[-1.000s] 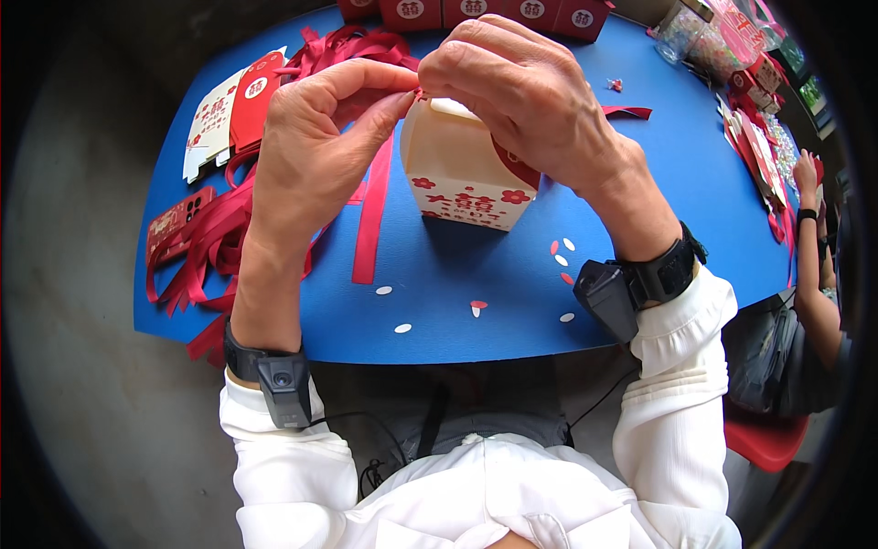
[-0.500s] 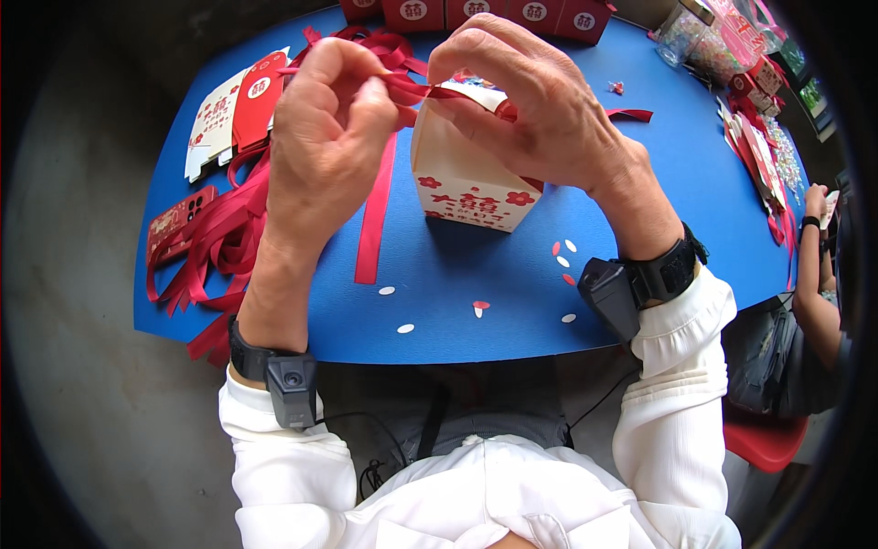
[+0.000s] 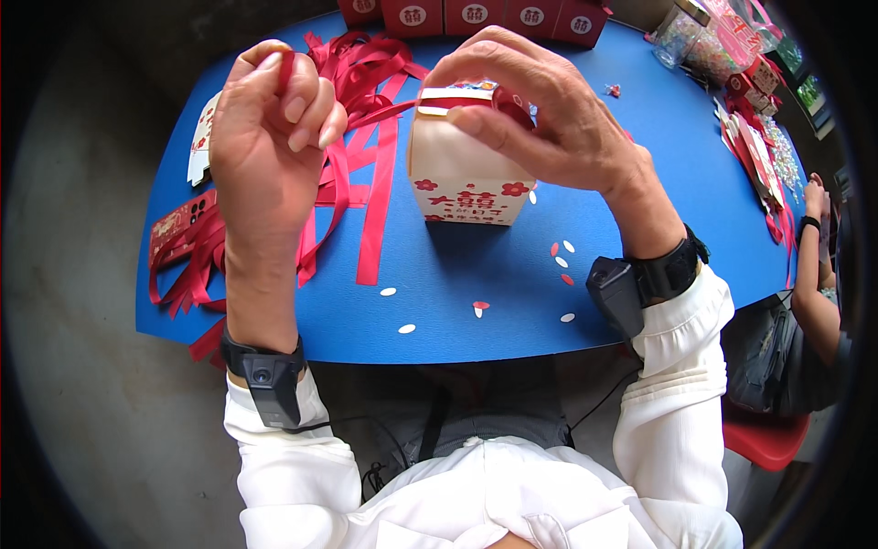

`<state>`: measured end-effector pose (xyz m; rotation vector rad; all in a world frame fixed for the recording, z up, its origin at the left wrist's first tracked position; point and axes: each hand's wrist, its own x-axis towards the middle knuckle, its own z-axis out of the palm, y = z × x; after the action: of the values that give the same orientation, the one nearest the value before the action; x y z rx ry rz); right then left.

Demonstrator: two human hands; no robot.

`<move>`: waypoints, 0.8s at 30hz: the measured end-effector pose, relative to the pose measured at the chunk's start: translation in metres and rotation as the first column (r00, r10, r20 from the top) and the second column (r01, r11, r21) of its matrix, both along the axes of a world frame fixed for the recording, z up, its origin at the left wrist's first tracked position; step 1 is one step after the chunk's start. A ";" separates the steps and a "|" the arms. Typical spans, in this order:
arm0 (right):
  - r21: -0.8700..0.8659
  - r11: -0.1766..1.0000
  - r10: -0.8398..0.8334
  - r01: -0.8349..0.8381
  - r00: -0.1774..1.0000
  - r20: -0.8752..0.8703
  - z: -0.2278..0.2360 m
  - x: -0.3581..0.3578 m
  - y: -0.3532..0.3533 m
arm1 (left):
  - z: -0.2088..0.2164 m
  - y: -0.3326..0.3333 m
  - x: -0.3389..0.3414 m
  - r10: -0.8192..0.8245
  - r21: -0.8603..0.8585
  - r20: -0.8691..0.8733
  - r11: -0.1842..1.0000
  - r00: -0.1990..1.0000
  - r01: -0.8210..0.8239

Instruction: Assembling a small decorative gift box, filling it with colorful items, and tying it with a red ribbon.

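A small cream gift box (image 3: 462,174) with red flowers and red print stands upright on the blue table (image 3: 512,284). My right hand (image 3: 540,114) grips the box's top, fingers curled over its closed flaps and a bit of red ribbon there. My left hand (image 3: 270,137) is raised to the left of the box, pinching the end of a red ribbon (image 3: 285,69) between thumb and forefinger. Both wrists wear black bands with small devices.
A heap of loose red ribbons (image 3: 366,156) lies behind and left of the box. Flat unfolded boxes (image 3: 178,229) sit at the left edge. Red boxes (image 3: 466,14) line the far edge. Small paper petals (image 3: 480,306) dot the near table. Another person's arm (image 3: 814,265) is at right.
My left hand has pulled away from the box top toward the left, drawing the red ribbon with it. My right hand stays on the box top.
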<state>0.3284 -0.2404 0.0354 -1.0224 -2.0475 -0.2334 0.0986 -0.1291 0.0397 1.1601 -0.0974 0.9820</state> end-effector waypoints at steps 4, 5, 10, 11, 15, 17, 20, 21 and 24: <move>-0.095 0.993 -0.076 0.072 0.996 -0.047 0.015 0.020 -0.012 | -0.004 -0.014 0.011 0.170 0.071 -0.189 0.985 0.967 -0.159; -0.165 0.982 -0.101 0.095 0.994 -0.029 0.022 0.027 -0.017 | -0.005 -0.019 0.016 0.207 0.098 -0.227 0.977 0.952 -0.190; -0.428 0.893 -0.143 0.141 0.989 0.028 0.025 0.029 -0.025 | -0.010 -0.031 0.026 0.457 0.374 -0.401 0.873 0.794 -0.314; -0.453 0.874 -0.177 0.175 0.983 0.038 0.021 0.027 -0.024 | -0.011 -0.031 0.025 0.434 0.360 -0.409 0.885 0.803 -0.295; -0.504 0.854 -0.175 0.129 0.984 -0.044 0.013 0.031 -0.022 | -0.004 -0.029 0.019 0.245 0.214 -0.490 0.964 0.837 -0.158; -0.542 0.835 -0.169 0.096 0.982 -0.087 0.013 0.033 -0.022 | -0.004 -0.035 0.023 0.323 0.321 -0.495 0.931 0.807 -0.176; -0.603 0.793 -0.172 0.087 0.981 -0.086 0.015 0.033 -0.021 | -0.012 -0.034 0.027 0.390 0.463 -0.441 0.870 0.809 -0.167; -0.623 0.779 -0.164 0.074 0.982 -0.089 0.016 0.032 -0.020 | -0.016 -0.032 0.028 0.366 0.474 -0.467 0.872 0.805 -0.122; -0.631 0.774 -0.148 0.049 0.983 -0.105 0.014 0.034 -0.019 | -0.017 -0.035 0.033 0.489 0.651 -0.407 0.748 0.772 -0.130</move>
<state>0.3629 -0.2596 0.0490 -1.4993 -1.9648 0.5072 0.1317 -0.1641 0.0229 2.0788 0.3110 0.8930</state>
